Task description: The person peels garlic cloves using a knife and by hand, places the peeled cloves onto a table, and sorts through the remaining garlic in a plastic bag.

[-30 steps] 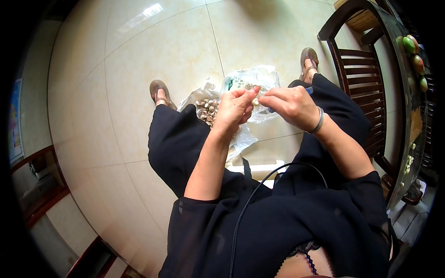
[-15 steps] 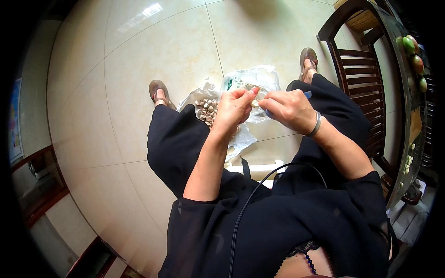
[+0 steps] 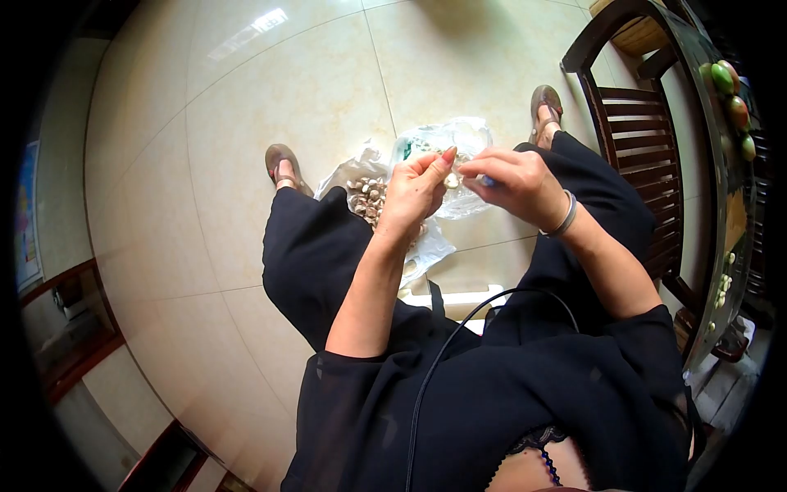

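Note:
Between thumb and fingers, my left hand [image 3: 416,193] pinches a small pale piece [image 3: 452,180]. My right hand [image 3: 516,184] is just to the right, its fingers closed round a blue-handled tool [image 3: 489,180] whose working end I cannot make out. Beneath and left of my left hand, several brownish bulb-like pieces [image 3: 366,197] lie on a white plastic bag [image 3: 334,177]. Behind both hands is a clear plastic bag [image 3: 467,134] with small pale bits in it, partly hidden by my fingers.
My two feet rest on the tiled floor [image 3: 287,90] either side of the bags. A dark slatted chair [image 3: 643,156] stands at the right, beside a table [image 3: 713,221] bearing green-red fruits [image 3: 738,113] and small pale pieces [image 3: 721,291]. A black cable [image 3: 426,373] crosses my lap.
My right hand has turned and drawn slightly away from the piece, and the blue handle now shows between its fingers. My left hand has barely moved.

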{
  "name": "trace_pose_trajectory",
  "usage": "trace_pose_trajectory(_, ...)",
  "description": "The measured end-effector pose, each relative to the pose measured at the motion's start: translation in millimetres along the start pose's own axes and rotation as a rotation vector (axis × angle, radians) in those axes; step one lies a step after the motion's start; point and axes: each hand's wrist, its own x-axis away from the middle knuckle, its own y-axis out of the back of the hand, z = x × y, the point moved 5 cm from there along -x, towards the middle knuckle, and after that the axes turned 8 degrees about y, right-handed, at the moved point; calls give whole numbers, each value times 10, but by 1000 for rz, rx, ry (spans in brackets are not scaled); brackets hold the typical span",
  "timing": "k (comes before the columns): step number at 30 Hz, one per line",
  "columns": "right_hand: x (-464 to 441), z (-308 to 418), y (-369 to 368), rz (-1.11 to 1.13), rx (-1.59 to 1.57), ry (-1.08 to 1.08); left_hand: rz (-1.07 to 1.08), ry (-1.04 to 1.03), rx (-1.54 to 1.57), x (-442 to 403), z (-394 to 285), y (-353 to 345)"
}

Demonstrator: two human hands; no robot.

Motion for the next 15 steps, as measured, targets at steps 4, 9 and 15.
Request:
trace_pose_trajectory(4,1,73,-34,90,25,83,-14,1,-13,-12,24,17)
trace_pose_trajectory(9,23,118,-65,161,177,149,-55,38,-27,-12,50,28)
trace_pose_trajectory(15,38,165,-96,144,260,197,-79,50,-5,-13,84,44)
